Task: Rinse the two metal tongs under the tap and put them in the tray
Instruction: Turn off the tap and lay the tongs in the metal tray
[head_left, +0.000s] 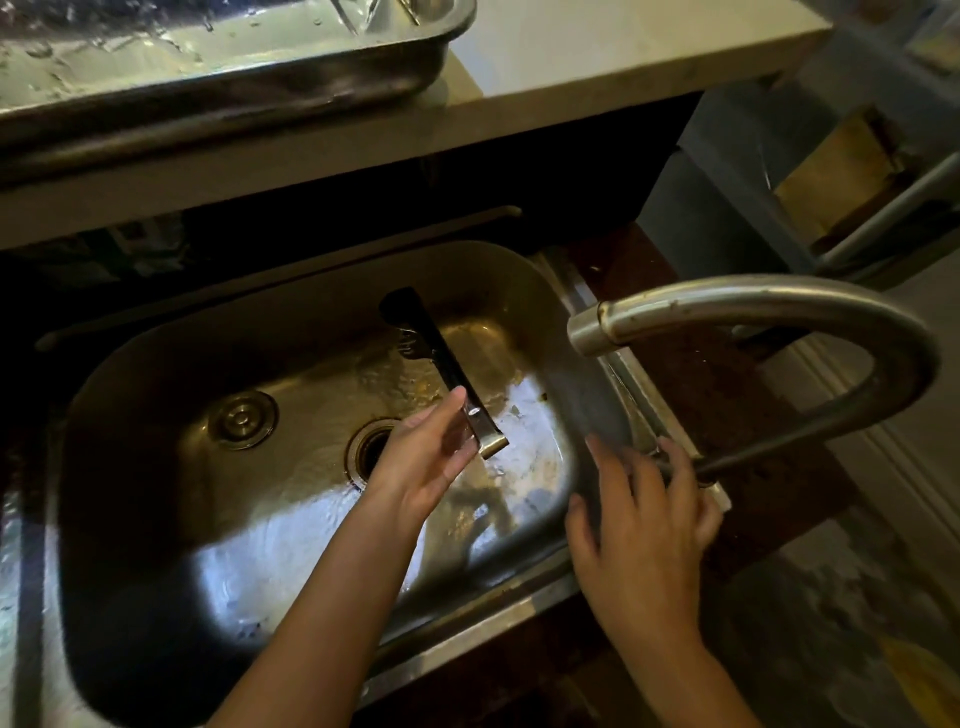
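Note:
My left hand (423, 457) grips a pair of metal tongs (441, 364) near their hinged end, over the steel sink (156, 519). The tongs' dark tips point away from me toward the sink's far wall. My right hand (644, 519) rests at the base of the curved tap (753, 306), fingers on the lever area and blurred. The tap's spout hangs over the sink's right rim. I cannot tell whether water is running. A metal tray (260, 83) stands on the pale counter at the top left. A second pair of tongs is not clearly visible.
The sink's drain (371, 447) lies just left of my left hand, and a round plug (241, 418) sits further left. The pale counter (597, 52) overhangs the sink's far side. A dark worktop (727, 415) lies to the sink's right.

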